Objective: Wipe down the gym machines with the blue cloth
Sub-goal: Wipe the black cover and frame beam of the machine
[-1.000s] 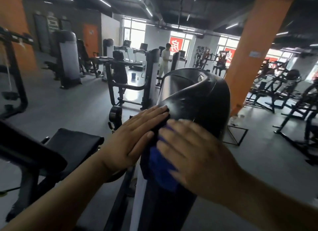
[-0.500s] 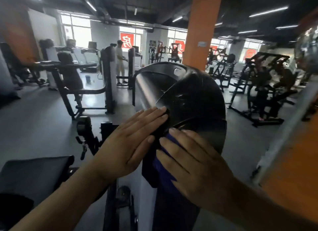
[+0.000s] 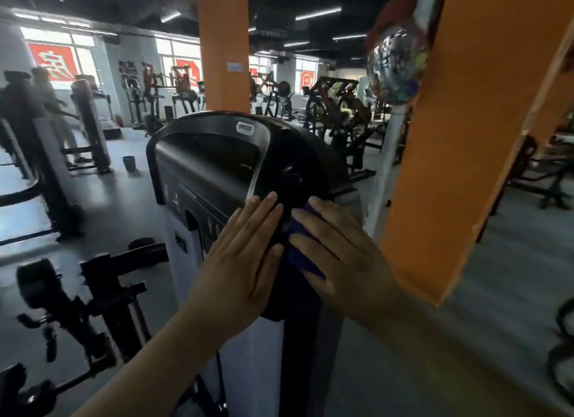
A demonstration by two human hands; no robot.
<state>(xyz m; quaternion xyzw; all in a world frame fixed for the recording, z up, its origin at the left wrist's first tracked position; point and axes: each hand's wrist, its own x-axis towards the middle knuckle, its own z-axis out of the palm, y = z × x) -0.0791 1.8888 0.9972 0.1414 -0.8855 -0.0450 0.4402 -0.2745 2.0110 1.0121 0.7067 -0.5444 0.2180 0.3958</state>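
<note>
1. Wiping looks mid-way on one machine: the right hand [image 3: 338,255], fingers straight, presses the blue cloth [image 3: 302,255] under its fingers against the glossy black cover [image 3: 217,156]
2. The left hand [image 3: 239,258] lies flat beside it, fingers straight, holding nothing
3. Beyond the fingertips, other machines [image 3: 335,106] likely wait; an orange pillar [image 3: 466,137] stands right of the right fingers

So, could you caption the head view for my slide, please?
Left hand rests on the black machine cover; right hand presses the blue cloth.
</note>
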